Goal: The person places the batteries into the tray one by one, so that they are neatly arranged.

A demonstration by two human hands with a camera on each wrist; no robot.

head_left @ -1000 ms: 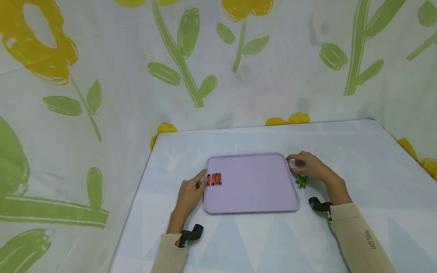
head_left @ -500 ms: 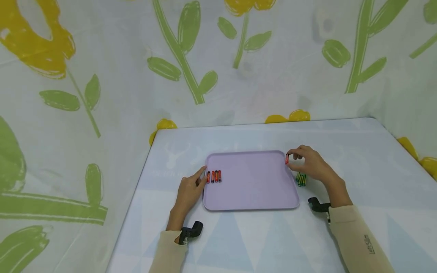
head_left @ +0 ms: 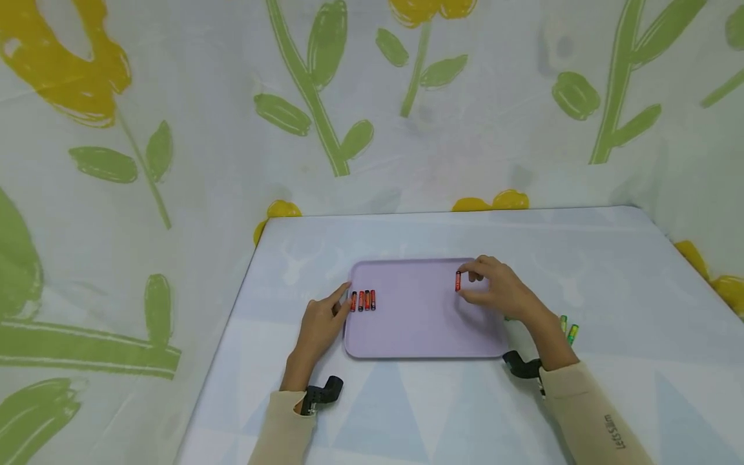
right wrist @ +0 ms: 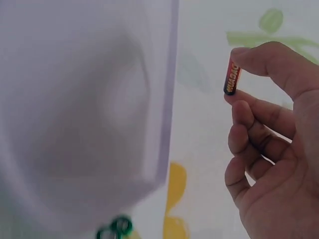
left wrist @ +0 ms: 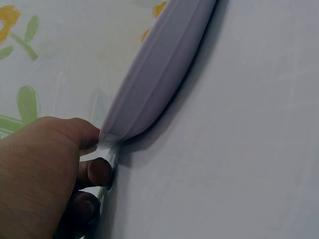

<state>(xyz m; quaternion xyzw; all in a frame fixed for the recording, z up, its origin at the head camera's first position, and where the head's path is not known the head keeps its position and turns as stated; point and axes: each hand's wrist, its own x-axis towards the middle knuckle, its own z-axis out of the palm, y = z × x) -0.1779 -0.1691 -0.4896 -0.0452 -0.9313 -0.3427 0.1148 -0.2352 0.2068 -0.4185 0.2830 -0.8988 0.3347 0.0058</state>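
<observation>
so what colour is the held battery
The battery is red and black with yellowish lettering, clearest in the right wrist view.

I have the tray [head_left: 418, 342] just right of my left hand [head_left: 320, 329], with four batteries [head_left: 367, 300] on it nearest that hand. My right hand [head_left: 500, 290] holds another battery [head_left: 458, 281] over the tray's right part; two loose batteries [head_left: 573, 334] lie on the table [head_left: 418, 413] to that hand's right.

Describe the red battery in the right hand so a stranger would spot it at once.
Find the lilac tray, then the right hand over its right side. Thumb and finger pinch a red battery. Four red ones lie at the tray's left end and green ones beyond its right; only this one is held.
</observation>
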